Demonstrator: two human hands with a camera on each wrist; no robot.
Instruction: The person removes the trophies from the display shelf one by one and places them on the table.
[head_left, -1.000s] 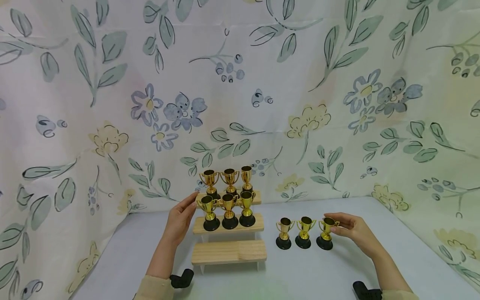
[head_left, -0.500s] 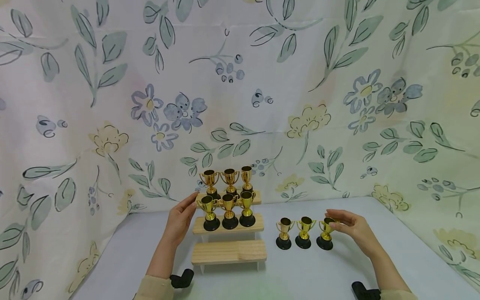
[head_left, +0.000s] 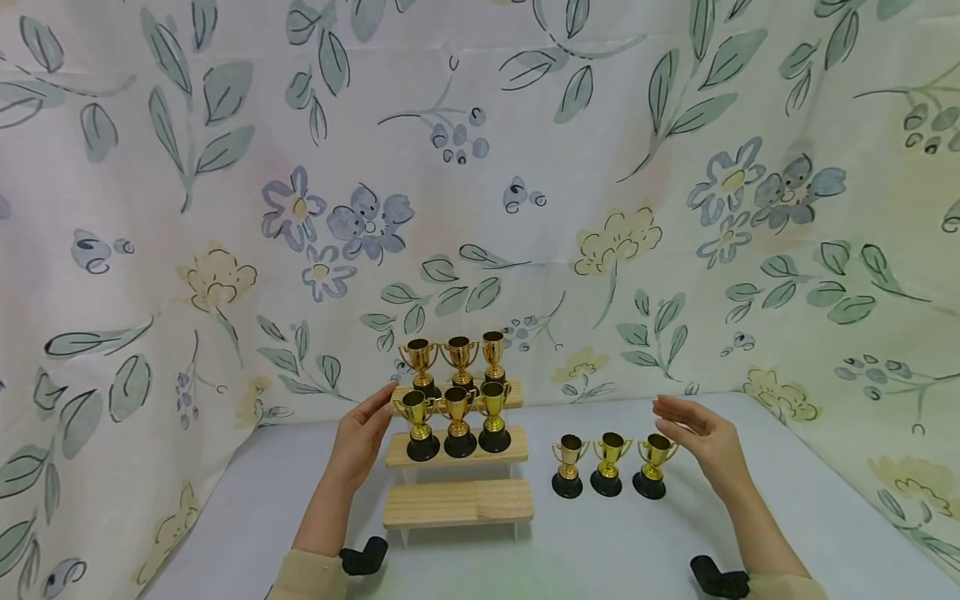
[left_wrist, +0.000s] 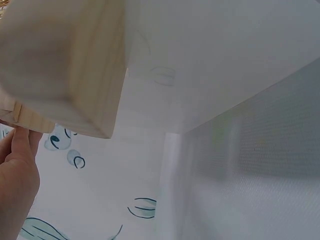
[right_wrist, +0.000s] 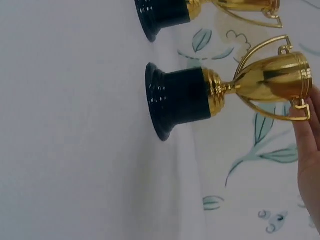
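My left hand (head_left: pixel 360 443) reaches up beside a three-step wooden display stand (head_left: pixel 450 504), its fairly straight fingers against the left end of the top step. In the left wrist view those fingers (left_wrist: pixel 21 145) meet the wood's edge (left_wrist: pixel 37 120). On the table to the right, three small gold trophies with black bases stand upright in a row. Just above and right of the rightmost trophy (head_left: pixel 651 479) is my right hand (head_left: pixel 707 437), fingers extended and holding nothing. The right wrist view shows that trophy (right_wrist: pixel 182 95) with fingertips behind its cup.
Three trophies (head_left: pixel 458 417) stand on the middle step and three more (head_left: pixel 459 354) on the top step behind them. The bottom step is bare wood. A floral cloth (head_left: pixel 465 208) hangs behind the white table (head_left: pixel 600 550).
My right hand has let go of the rightmost trophy and risen slightly away from it. The trophy stays in place on the table. My left hand has not moved.
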